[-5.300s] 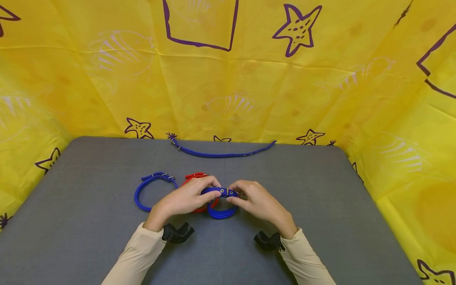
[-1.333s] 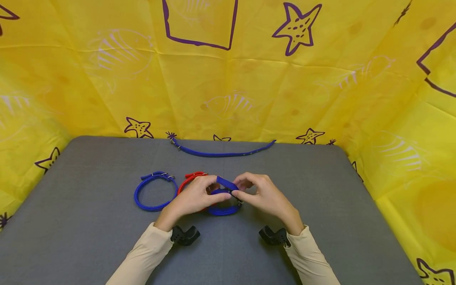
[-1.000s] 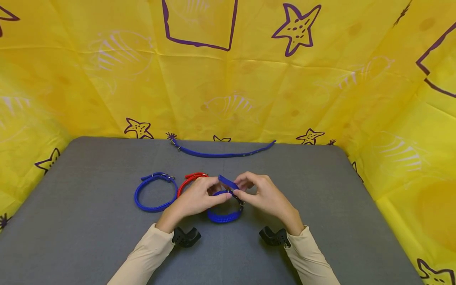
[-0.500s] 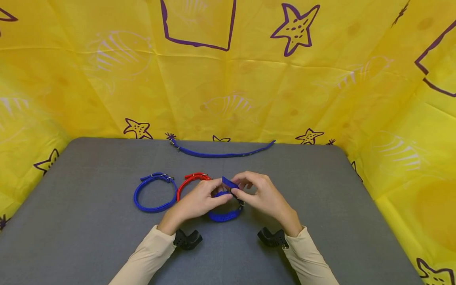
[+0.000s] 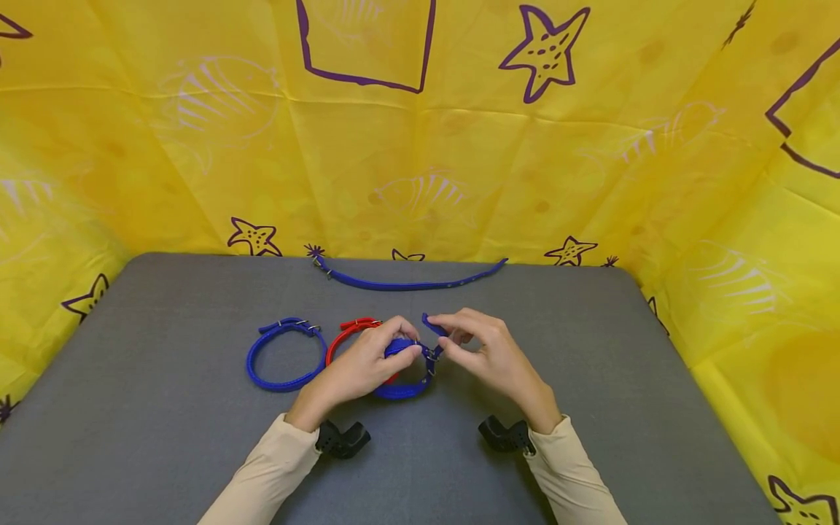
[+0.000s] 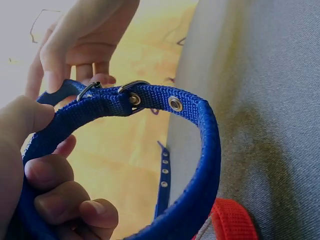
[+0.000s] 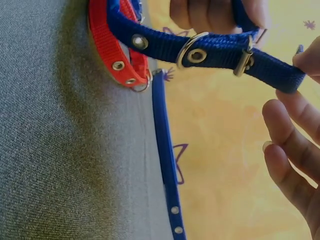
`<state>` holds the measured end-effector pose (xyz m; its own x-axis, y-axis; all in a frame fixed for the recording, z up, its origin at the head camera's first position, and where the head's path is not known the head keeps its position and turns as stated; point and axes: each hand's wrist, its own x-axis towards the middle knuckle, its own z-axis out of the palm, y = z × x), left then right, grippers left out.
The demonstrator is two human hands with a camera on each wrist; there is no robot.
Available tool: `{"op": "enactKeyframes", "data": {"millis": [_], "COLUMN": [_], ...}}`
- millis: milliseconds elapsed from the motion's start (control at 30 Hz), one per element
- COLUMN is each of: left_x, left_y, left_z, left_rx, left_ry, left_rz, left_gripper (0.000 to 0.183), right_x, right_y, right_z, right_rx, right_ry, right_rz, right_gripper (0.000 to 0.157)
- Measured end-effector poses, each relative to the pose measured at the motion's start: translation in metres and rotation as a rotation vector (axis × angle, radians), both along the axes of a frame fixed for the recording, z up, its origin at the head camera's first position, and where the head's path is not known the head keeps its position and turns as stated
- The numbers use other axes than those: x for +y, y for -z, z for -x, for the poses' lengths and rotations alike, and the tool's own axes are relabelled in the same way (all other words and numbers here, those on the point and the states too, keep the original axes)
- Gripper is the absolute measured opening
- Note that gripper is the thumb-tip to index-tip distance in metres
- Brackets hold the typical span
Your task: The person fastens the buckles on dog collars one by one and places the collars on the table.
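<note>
Both hands hold a blue webbing pet collar (image 5: pixel 402 392), bent into a loop above the table. My left hand (image 5: pixel 357 368) grips the band left of the buckle, its fingers curled inside the loop in the left wrist view. My right hand (image 5: pixel 488 354) pinches the collar's free strap end (image 7: pixel 280 77) between thumb and finger. The strap runs through the metal buckle (image 7: pixel 243 62), beside a D-ring (image 7: pixel 184 50) and metal eyelets (image 7: pixel 140 41). A red collar (image 5: pixel 341 337), fastened in a ring, lies partly hidden behind my left hand.
A second blue collar (image 5: pixel 282 385), closed into a ring, lies on the grey table (image 5: pixel 164 437) left of the red one. An unfastened blue collar (image 5: pixel 407 286) stretches along the back edge. Yellow patterned cloth (image 5: pixel 420 146) stands behind the table and at its sides.
Over the last half second my right hand has drawn the strap end rightward, away from my left hand. The loop has shifted slightly left. Earlier, the strap end stood up between both hands.
</note>
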<state>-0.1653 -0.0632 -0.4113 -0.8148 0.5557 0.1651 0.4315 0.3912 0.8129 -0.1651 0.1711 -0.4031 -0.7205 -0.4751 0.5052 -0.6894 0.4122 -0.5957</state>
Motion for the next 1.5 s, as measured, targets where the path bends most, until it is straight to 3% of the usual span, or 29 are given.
{"op": "enactKeyframes", "data": {"millis": [267,733,1100,1267,1500], "left_x": [-0.0011,-0.0021,-0.001,-0.0022,-0.0026], "left_y": [-0.0039,-0.0052,-0.0023,-0.0017,-0.0032], "left_z": [-0.0006,-0.0011,-0.0015,-0.0013,-0.0015], "left_rx": [0.032,0.025,0.06,0.061,0.017], "left_ry": [0.0,-0.006,0.009,0.011,-0.006], "left_rz": [-0.035,-0.004,0.011,0.017,-0.005], "left_gripper": [0.019,0.02,0.019,0.02,0.018], "right_x": [0.0008,-0.0007,0.0008,-0.0001,-0.0024], "right_y": [0.0022,0.0012,0.0038,0.0036,0.0023], "right_z": [0.0002,-0.0004,0.0012,0.0022,0.0014], "right_rx": [-0.029,-0.035,0.012,0.017,-0.007], "right_ry": [0.001,-0.038,-0.07,-0.093,0.001], "right_rz": [-0.014,-0.027,-0.079,-0.047,-0.023], "right_gripper": [0.029,0.029,0.024,0.017,0.006]}}
